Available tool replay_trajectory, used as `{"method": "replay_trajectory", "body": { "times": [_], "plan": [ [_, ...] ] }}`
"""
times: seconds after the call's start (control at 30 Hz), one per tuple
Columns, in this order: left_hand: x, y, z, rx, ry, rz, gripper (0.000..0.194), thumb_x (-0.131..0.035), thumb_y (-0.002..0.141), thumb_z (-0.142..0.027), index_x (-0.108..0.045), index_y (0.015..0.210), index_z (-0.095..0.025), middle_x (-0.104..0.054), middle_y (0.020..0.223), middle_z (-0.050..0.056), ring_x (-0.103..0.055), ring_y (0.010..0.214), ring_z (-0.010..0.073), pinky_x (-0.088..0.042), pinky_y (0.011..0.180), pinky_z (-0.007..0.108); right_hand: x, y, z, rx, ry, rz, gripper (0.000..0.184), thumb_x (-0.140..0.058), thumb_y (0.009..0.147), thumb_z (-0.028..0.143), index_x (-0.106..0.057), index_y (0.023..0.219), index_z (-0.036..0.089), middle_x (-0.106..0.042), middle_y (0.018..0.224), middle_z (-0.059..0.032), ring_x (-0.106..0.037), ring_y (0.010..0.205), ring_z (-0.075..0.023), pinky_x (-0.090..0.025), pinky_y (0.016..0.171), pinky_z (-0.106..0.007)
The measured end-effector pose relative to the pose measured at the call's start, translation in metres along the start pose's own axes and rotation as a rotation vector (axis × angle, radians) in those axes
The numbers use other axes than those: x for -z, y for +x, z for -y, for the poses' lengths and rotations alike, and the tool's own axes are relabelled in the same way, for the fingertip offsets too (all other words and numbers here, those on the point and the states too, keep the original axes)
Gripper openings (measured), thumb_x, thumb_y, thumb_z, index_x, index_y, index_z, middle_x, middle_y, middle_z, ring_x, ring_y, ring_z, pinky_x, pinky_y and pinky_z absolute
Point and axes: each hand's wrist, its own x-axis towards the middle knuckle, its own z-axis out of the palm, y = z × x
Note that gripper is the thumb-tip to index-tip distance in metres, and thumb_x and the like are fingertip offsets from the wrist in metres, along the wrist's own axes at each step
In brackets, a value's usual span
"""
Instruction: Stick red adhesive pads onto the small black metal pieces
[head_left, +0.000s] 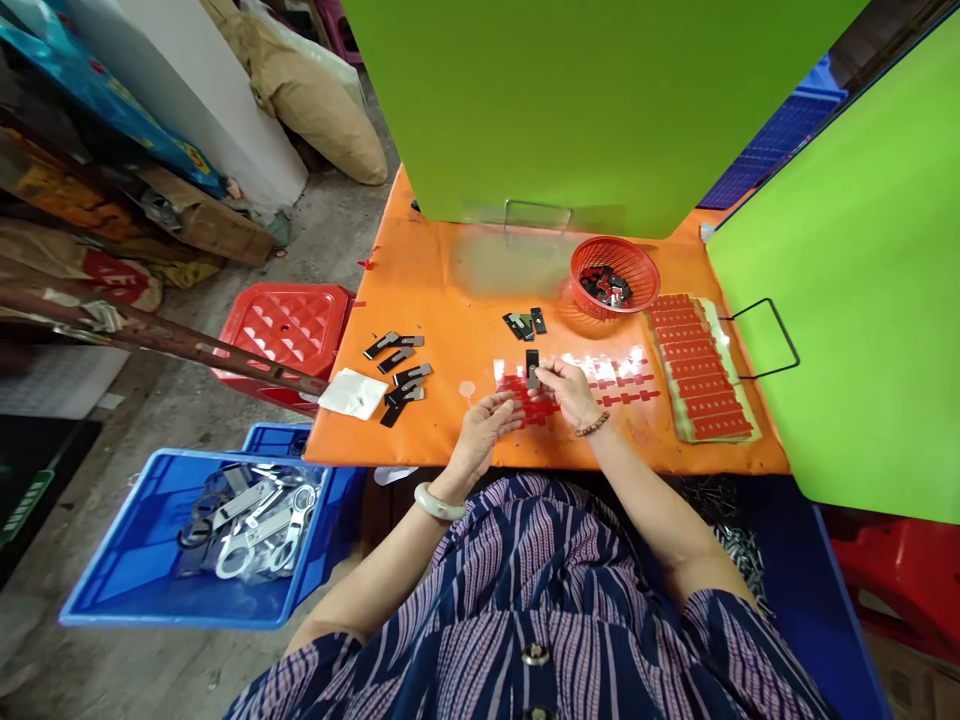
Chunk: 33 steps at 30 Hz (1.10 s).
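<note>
Between the thumb and fingers of my right hand (570, 393) is a small flat black piece with a grey strip (532, 362), held upright over the table. My left hand (487, 428) is just to its left, fingers loosely stretched and apart, with nothing visible in them. Under both hands lie red cut-out stickers (534, 412) on a clear sheet. Farther back sits a small group of similar black pieces (519, 326). More black pieces with grey strips (405, 378) are scattered at the left of the table.
On the orange table (435, 300) stand a red basket (615, 250) of small parts and a stack of red sticker sheets (701, 370). Green panels (600, 110) rise behind and at the right. A blue crate (161, 540) of metal parts and a red stool (281, 325) are at the left.
</note>
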Motion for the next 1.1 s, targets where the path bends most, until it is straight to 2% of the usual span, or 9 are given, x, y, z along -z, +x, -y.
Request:
{"method": "replay_trajectory", "body": {
  "times": [0.1,0.27,0.37,0.47,0.57,0.7,0.9,0.97,1.1],
  "plan": [
    [-0.006,0.002,-0.002,-0.076,0.02,-0.019,0.029,-0.076,0.075,-0.032,-0.066,0.094,-0.012,-0.072,0.086,0.005,-0.068,0.074,0.0124,-0.053,0.073,0.025,-0.011,-0.026,-0.004,-0.088,0.146,0.033,0.028,-0.076,0.064,0.038,-0.057,0.074,0.021,-0.067,0.069,0.001,-0.065,0.054,-0.0141,-0.058,0.055,-0.029],
    [-0.013,0.001,-0.001,-0.127,0.063,0.021,0.038,-0.074,0.073,-0.045,-0.069,0.092,-0.013,-0.072,0.085,0.005,-0.066,0.071,0.0125,-0.053,0.068,0.024,-0.014,-0.045,-0.004,-0.124,0.166,0.043,0.028,-0.076,0.065,0.039,-0.056,0.074,0.022,-0.067,0.067,0.0011,-0.064,0.053,-0.0149,-0.057,0.055,-0.03],
    [-0.013,0.002,-0.003,-0.128,0.11,0.028,0.041,-0.076,0.07,-0.049,-0.068,0.088,-0.013,-0.071,0.078,0.004,-0.065,0.065,0.0124,-0.054,0.066,0.026,-0.009,-0.051,-0.003,-0.036,0.045,0.089,0.021,-0.07,0.071,0.038,-0.057,0.076,0.022,-0.063,0.065,0.0028,-0.061,0.054,-0.0128,-0.054,0.056,-0.028],
    [-0.007,0.003,-0.007,-0.116,0.275,0.057,0.037,-0.083,0.063,-0.04,-0.068,0.085,-0.013,-0.068,0.067,0.0,-0.062,0.057,0.0106,-0.051,0.058,0.023,-0.002,-0.059,-0.004,0.122,-0.188,0.184,0.016,-0.063,0.077,0.036,-0.062,0.079,0.02,-0.062,0.067,0.0023,-0.057,0.06,-0.0116,-0.049,0.061,-0.027],
    [0.001,0.001,-0.007,-0.024,0.458,0.16,0.033,-0.086,0.06,-0.03,-0.067,0.083,-0.013,-0.064,0.057,-0.002,-0.059,0.049,0.0101,-0.05,0.051,0.022,0.008,-0.067,-0.01,0.172,-0.291,0.218,0.016,-0.061,0.08,0.035,-0.062,0.081,0.019,-0.06,0.069,0.0018,-0.055,0.064,-0.0121,-0.047,0.063,-0.027],
    [0.007,-0.007,-0.001,0.145,0.564,0.303,0.026,-0.081,0.068,-0.032,-0.066,0.077,-0.013,-0.064,0.054,-0.001,-0.06,0.047,0.0104,-0.049,0.049,0.021,0.021,-0.076,-0.017,0.154,-0.351,0.245,0.012,-0.062,0.078,0.031,-0.059,0.078,0.02,-0.058,0.069,0.0025,-0.052,0.063,-0.0117,-0.044,0.062,-0.026],
    [0.01,-0.014,0.01,0.295,0.593,0.43,0.025,-0.08,0.069,-0.032,-0.065,0.075,-0.014,-0.065,0.053,0.0,-0.06,0.046,0.0112,-0.049,0.05,0.022,0.034,-0.084,-0.015,0.072,-0.467,0.462,0.009,-0.061,0.081,0.027,-0.063,0.076,0.019,-0.06,0.07,0.0022,-0.053,0.063,-0.0116,-0.042,0.062,-0.025],
    [0.012,-0.013,0.011,0.273,0.584,0.406,0.021,-0.079,0.071,-0.029,-0.065,0.075,-0.015,-0.063,0.052,-0.001,-0.056,0.044,0.009,-0.046,0.047,0.019,0.037,-0.082,-0.016,0.108,-0.458,0.39,0.014,-0.057,0.085,0.031,-0.064,0.08,0.02,-0.063,0.074,0.0005,-0.055,0.065,-0.0129,-0.044,0.064,-0.027],
    [0.014,-0.009,0.006,0.175,0.437,0.271,0.019,-0.074,0.075,-0.027,-0.059,0.075,-0.015,-0.063,0.054,-0.002,-0.052,0.041,0.0047,-0.037,0.04,0.014,0.038,-0.069,-0.031,0.333,-0.596,-0.035,0.016,-0.053,0.088,0.03,-0.064,0.081,0.02,-0.064,0.079,-0.0037,-0.059,0.071,-0.0175,-0.048,0.071,-0.031]
  ]
}}
